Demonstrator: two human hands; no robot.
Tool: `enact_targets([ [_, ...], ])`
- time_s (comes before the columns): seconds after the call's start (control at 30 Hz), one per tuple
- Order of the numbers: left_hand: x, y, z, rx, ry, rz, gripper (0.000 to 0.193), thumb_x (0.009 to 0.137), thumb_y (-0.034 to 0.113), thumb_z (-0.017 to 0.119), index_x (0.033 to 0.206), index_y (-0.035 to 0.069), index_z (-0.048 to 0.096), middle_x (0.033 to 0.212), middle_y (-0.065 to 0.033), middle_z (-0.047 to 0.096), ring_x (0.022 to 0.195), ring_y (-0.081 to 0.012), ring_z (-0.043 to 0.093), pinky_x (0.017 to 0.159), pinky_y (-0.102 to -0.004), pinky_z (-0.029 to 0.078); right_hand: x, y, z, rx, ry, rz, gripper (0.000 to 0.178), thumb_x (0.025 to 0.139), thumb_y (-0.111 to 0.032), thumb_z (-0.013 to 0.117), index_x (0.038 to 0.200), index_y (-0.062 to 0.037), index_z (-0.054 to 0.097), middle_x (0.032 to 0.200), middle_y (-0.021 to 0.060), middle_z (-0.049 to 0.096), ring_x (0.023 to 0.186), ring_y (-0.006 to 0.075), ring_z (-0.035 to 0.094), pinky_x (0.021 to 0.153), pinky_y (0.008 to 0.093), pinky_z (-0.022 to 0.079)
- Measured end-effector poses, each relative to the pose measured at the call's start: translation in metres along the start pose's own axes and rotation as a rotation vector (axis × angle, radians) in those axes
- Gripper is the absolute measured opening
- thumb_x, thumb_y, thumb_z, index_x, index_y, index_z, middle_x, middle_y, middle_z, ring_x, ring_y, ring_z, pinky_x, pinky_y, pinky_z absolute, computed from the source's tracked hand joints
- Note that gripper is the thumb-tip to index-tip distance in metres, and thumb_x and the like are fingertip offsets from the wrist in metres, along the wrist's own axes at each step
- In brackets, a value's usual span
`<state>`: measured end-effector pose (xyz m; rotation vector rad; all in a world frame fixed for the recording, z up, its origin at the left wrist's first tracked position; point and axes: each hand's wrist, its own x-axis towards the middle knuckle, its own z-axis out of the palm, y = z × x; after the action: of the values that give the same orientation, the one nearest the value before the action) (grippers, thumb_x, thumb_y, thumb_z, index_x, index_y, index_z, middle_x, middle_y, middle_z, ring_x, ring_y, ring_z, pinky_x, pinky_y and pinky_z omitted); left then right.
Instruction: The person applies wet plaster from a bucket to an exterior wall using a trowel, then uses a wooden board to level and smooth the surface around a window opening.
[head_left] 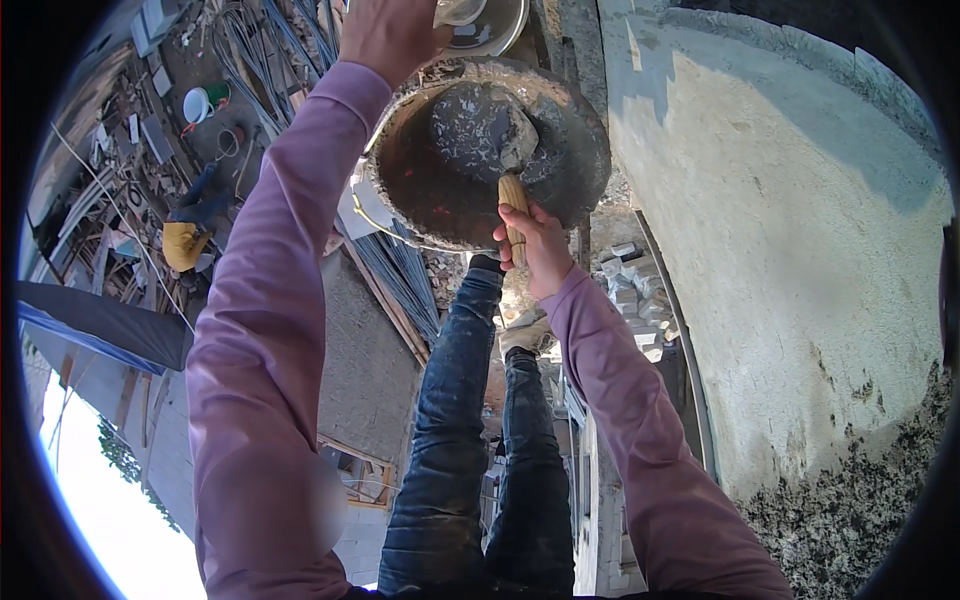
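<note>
the left sleeve [255,280] and the right sleeve [640,400], both dusty mauve, reach up the view from the lower edge. the right hand [540,245] is closed around the ribbed wooden handle of a pointing trowel [517,155], its fingers wrapped about the grip. the trowel's blade, coated in grey mortar, points away from the person and lies over the inside of a round, mortar-crusted tub [586,185]. the tub's walls are dark, and wet grey mortar [462,125] with pale flecks shows around the blade.

the left hand [393,38] is at the top edge, beyond the tub's far left rim and right beside a pale pail [513,25]. its fingers are partly cut off by the frame, so i cannot tell whether it grips anything.

below the tub stand the person's legs in dark blue jeans [450,400]. to the right, a rough plastered wall [780,230] curves through the view, blackened low down; broken blocks [632,285] lie between it and the legs.

farther off on the left are bundled metal rods [400,275], a dark blue tarp [100,325], a white and green bucket [197,104] and, among scattered timber [100,215], a bent-over person in a yellow top [182,246].
</note>
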<state>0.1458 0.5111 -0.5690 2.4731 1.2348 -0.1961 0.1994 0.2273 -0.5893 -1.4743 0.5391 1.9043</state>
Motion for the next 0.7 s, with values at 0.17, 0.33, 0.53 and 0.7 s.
enact_targets([
  [0.17, 0.062, 0.012, 0.079, 0.666, -0.175, 0.363, 0.029, 0.078, 0.024, 0.065, 0.100, 0.007, 0.070, 0.120, -0.0166, 0.059, 0.113, -0.0315, 0.053, 0.095, -0.0433, 0.042, 0.001, 0.005, 0.000, 0.020, -0.029, -0.028, 0.028, 0.091, -0.033, 0.063, 0.104, -0.0096, 0.056, 0.075, 0.0055, 0.060, 0.050, 0.0127, 0.054, 0.043, 0.0279, 0.044],
  [0.33, 0.076, 0.007, 0.124, 0.615, -0.265, 0.401, 0.033, 0.085, 0.028, 0.053, 0.104, 0.008, 0.072, 0.116, -0.0131, 0.064, 0.114, -0.0295, 0.054, 0.098, -0.0529, 0.037, 0.002, 0.012, -0.001, 0.004, 0.005, 0.038, 0.036, 0.090, -0.032, 0.064, 0.111, -0.0051, 0.053, 0.074, 0.0077, 0.060, 0.051, 0.0160, 0.060, 0.039, 0.0292, 0.045],
  [0.53, 0.057, -0.002, 0.105, 0.286, -0.083, 0.502, 0.054, 0.072, 0.038, 0.069, 0.118, 0.011, 0.064, 0.140, -0.0151, 0.046, 0.133, -0.0344, 0.036, 0.108, -0.0613, 0.022, -0.006, -0.020, -0.016, -0.734, 0.114, -0.327, 0.041, 0.090, -0.024, 0.053, 0.117, 0.0050, 0.046, 0.080, 0.0176, 0.066, 0.068, 0.0285, 0.070, 0.057, 0.0399, 0.056],
  [0.7, -0.087, -0.012, 0.013, -0.425, 0.429, 0.080, 0.016, 0.090, 0.011, 0.064, 0.103, 0.002, 0.065, 0.092, -0.0097, 0.063, 0.085, -0.0200, 0.063, 0.078, -0.0320, 0.050, -0.075, -0.064, -0.016, -1.642, 0.141, -0.267, 0.037, 0.092, -0.026, 0.056, 0.115, 0.0015, 0.046, 0.085, 0.0230, 0.066, 0.081, 0.0356, 0.069, 0.072, 0.0436, 0.055],
])
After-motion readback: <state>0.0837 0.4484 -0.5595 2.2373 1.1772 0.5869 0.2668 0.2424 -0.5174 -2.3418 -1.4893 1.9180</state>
